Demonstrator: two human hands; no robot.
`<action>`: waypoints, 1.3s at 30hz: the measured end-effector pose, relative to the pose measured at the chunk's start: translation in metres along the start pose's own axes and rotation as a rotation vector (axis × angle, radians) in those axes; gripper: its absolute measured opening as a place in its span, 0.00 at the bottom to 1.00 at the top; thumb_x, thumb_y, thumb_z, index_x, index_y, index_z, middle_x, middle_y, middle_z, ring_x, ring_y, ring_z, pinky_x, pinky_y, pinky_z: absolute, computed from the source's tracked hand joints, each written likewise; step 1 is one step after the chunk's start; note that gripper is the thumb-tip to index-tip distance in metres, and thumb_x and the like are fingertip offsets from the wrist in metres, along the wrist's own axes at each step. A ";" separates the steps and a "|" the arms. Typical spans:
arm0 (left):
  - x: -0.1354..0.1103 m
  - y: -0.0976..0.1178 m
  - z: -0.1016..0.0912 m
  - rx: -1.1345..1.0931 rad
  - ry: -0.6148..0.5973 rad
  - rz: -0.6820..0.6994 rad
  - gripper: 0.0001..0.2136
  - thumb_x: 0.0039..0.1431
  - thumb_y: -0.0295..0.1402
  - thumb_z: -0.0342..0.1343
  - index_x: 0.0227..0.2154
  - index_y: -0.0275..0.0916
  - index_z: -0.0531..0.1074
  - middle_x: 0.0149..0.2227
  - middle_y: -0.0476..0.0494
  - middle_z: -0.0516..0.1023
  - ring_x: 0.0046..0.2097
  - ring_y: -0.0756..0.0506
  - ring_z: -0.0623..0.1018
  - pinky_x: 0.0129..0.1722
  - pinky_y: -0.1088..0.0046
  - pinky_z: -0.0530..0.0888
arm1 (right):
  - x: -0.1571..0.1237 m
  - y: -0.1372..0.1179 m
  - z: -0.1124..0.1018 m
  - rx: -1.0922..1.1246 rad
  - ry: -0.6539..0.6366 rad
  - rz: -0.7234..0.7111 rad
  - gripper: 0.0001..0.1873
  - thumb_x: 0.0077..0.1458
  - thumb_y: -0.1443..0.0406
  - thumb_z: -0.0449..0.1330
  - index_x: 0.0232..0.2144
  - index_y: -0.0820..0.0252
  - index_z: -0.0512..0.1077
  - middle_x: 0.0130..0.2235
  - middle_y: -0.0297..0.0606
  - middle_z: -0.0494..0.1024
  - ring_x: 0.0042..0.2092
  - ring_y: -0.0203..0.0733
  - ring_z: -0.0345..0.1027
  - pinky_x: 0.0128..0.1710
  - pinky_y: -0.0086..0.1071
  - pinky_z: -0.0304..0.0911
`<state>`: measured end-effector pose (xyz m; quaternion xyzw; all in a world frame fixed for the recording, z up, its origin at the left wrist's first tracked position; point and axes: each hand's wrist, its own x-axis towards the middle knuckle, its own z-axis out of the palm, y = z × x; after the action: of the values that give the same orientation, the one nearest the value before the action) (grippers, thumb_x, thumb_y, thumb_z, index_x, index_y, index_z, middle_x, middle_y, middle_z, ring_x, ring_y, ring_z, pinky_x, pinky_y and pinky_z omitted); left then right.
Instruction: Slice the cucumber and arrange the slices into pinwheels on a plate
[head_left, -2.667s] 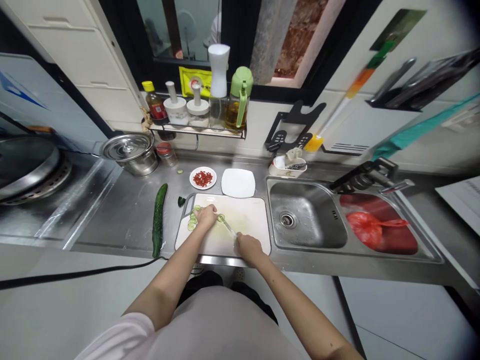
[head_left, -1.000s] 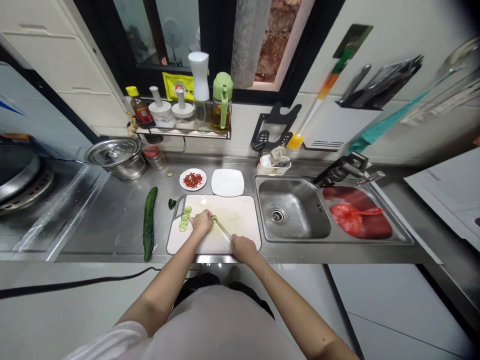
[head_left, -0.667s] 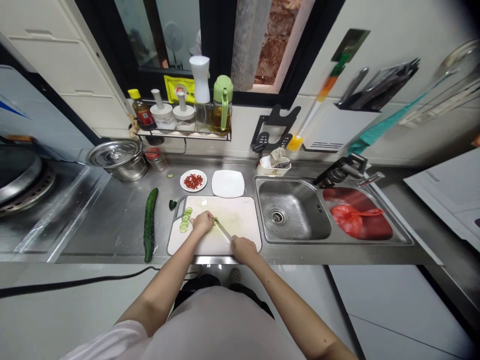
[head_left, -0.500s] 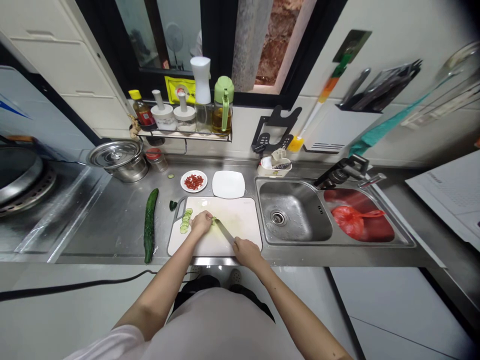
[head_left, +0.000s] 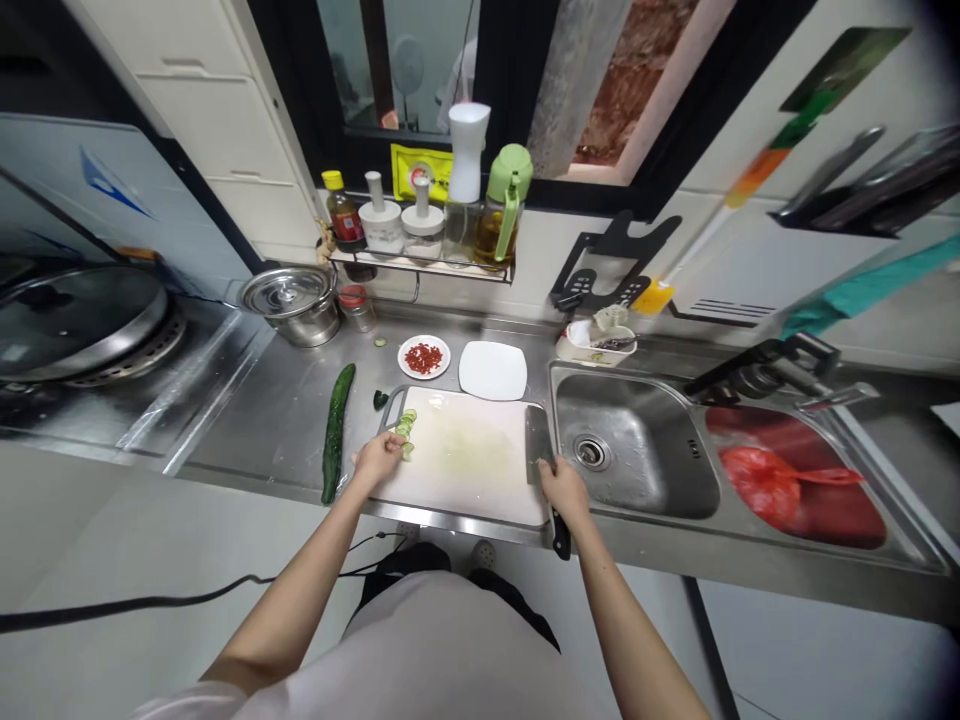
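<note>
A white cutting board [head_left: 469, 455] lies on the steel counter in front of me. Several cucumber slices [head_left: 405, 424] are heaped at its left end. My left hand [head_left: 377, 459] rests at the board's left edge with curled fingers touching the nearest slices; what it holds, if anything, is hidden. My right hand [head_left: 562, 490] is at the board's right edge, closed over the black handle of a knife [head_left: 538, 442]. The blade lies flat along that edge. A whole cucumber [head_left: 335, 430] lies on the counter left of the board.
A dish of chopped red chilli [head_left: 424, 357] and a white square plate [head_left: 493, 370] sit behind the board. A sink [head_left: 637, 455] is to the right, with a red bag [head_left: 772, 480] in the far basin. A lidded pot [head_left: 292, 300] and a stove stand on the left.
Slicing has stopped. My right hand carried the knife from mid-board to the right edge and laid the blade flat. My left hand slid to the slices at the left end.
</note>
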<state>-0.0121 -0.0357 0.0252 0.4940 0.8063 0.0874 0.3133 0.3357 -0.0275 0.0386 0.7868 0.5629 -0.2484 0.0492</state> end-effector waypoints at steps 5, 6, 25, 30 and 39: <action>0.000 -0.010 -0.003 0.042 -0.034 -0.038 0.10 0.54 0.32 0.54 0.39 0.46 0.74 0.38 0.49 0.81 0.43 0.44 0.77 0.48 0.63 0.64 | 0.022 0.006 0.008 0.062 -0.007 0.021 0.25 0.64 0.55 0.43 0.51 0.65 0.68 0.40 0.47 0.79 0.45 0.46 0.72 0.38 0.31 0.60; 0.000 -0.011 -0.003 0.076 -0.024 -0.040 0.10 0.54 0.32 0.54 0.39 0.47 0.74 0.38 0.49 0.81 0.44 0.43 0.77 0.48 0.63 0.63 | 0.025 0.006 0.009 0.068 -0.006 0.025 0.25 0.64 0.55 0.43 0.52 0.65 0.68 0.40 0.48 0.79 0.44 0.46 0.72 0.38 0.31 0.60; 0.009 0.043 0.011 -0.092 0.182 0.089 0.09 0.57 0.35 0.53 0.39 0.46 0.75 0.43 0.47 0.79 0.46 0.42 0.74 0.47 0.63 0.62 | 0.013 -0.015 -0.005 -0.255 0.083 0.068 0.24 0.64 0.55 0.43 0.51 0.67 0.65 0.40 0.54 0.78 0.45 0.53 0.74 0.42 0.39 0.65; 0.031 0.093 0.030 -0.127 0.125 0.111 0.11 0.56 0.36 0.53 0.41 0.45 0.75 0.43 0.45 0.79 0.47 0.42 0.74 0.48 0.63 0.63 | 0.017 -0.011 -0.004 -0.273 0.027 0.027 0.24 0.65 0.55 0.43 0.50 0.68 0.67 0.41 0.54 0.78 0.45 0.52 0.74 0.42 0.37 0.64; 0.091 0.144 0.044 -0.037 0.104 0.088 0.19 0.55 0.37 0.52 0.51 0.49 0.69 0.47 0.44 0.78 0.53 0.37 0.72 0.52 0.55 0.60 | 0.052 -0.023 -0.040 -0.171 0.174 -0.057 0.28 0.65 0.50 0.41 0.57 0.61 0.62 0.45 0.50 0.77 0.47 0.50 0.73 0.43 0.37 0.62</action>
<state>0.0926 0.1059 0.0172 0.5180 0.7971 0.1417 0.2760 0.3409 0.0400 0.0554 0.7819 0.6063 -0.1319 0.0600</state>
